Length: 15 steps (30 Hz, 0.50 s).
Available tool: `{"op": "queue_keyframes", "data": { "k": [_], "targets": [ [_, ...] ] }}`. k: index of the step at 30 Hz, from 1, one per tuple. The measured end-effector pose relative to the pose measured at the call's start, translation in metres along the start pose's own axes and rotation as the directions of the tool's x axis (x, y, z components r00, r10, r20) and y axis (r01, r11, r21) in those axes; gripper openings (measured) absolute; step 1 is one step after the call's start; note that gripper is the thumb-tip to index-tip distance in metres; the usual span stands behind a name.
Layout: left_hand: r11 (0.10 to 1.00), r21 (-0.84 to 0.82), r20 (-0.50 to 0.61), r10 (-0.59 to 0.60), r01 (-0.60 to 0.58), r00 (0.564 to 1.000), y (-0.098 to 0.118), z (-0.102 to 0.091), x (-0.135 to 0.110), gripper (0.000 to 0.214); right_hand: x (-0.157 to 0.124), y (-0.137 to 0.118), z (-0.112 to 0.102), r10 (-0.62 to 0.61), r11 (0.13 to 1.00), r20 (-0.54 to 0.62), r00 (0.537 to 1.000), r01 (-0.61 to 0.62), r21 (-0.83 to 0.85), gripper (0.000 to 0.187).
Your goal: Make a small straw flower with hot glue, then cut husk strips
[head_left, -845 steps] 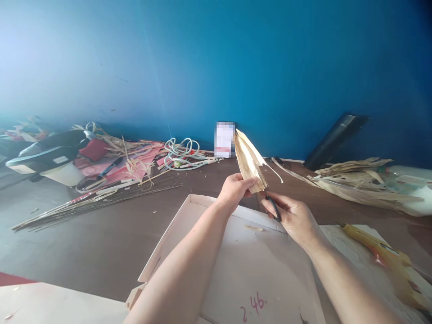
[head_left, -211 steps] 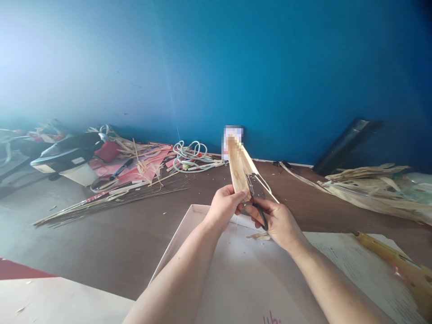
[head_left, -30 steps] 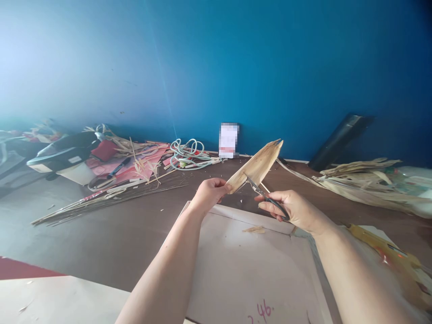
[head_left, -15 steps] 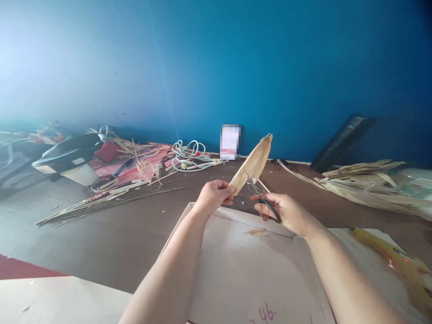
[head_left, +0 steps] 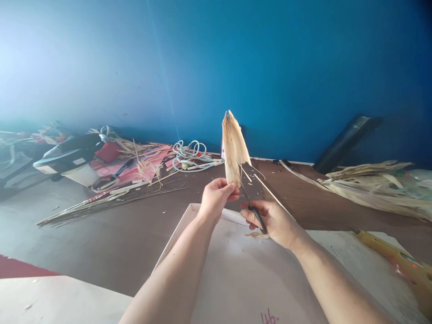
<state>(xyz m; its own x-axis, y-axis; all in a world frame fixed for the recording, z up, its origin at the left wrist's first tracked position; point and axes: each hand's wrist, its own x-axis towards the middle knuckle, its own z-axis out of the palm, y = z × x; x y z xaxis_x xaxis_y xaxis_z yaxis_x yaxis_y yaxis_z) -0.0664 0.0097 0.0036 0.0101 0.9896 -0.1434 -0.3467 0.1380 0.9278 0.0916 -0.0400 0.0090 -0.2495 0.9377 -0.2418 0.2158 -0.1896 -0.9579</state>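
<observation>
My left hand (head_left: 218, 198) pinches the lower end of a dried corn husk (head_left: 233, 146), which stands almost upright in front of the blue wall. A wide piece is gone from the husk's lower right side, leaving a ragged edge and thin strands. In my right hand (head_left: 270, 220) is a pair of scissors (head_left: 257, 218) with dark handles. Their blades point up and left, close to the husk's narrow lower end; whether they touch it I cannot tell. Below both hands lies a shallow white box (head_left: 232, 265) with a husk scrap (head_left: 257, 235) in it.
A glue gun (head_left: 388, 252) lies on printed paper (head_left: 344, 252) at the right. Behind it is a pile of dried husks (head_left: 371, 186) beside a black tube (head_left: 347, 141). Toward the left are a coiled pale cord (head_left: 189, 155), pink paper (head_left: 145, 164) and thin sticks (head_left: 111, 202).
The husk has swung from leaning right to nearly upright and moved left. Its lower right side now shows a cut-out gap. The scissors moved down and left toward its lower end.
</observation>
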Motion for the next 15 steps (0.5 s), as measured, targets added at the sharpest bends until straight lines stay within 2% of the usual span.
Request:
{"op": "queue_keyframes", "data": {
  "k": [5,15],
  "targets": [
    [1.000,-0.025,0.008,-0.004,0.005,1.000,0.0006,0.0017,-0.0006,0.014,0.0011,0.0014,0.0044,0.005,0.999,0.009,1.000,-0.005,0.041,0.042],
    [0.999,-0.034,0.010,0.004,-0.004,1.000,-0.0014,0.0037,-0.0025,0.009,0.0009,-0.0012,0.0063,-0.039,0.999,-0.021,0.999,0.038,-0.018,0.046]
  ]
}}
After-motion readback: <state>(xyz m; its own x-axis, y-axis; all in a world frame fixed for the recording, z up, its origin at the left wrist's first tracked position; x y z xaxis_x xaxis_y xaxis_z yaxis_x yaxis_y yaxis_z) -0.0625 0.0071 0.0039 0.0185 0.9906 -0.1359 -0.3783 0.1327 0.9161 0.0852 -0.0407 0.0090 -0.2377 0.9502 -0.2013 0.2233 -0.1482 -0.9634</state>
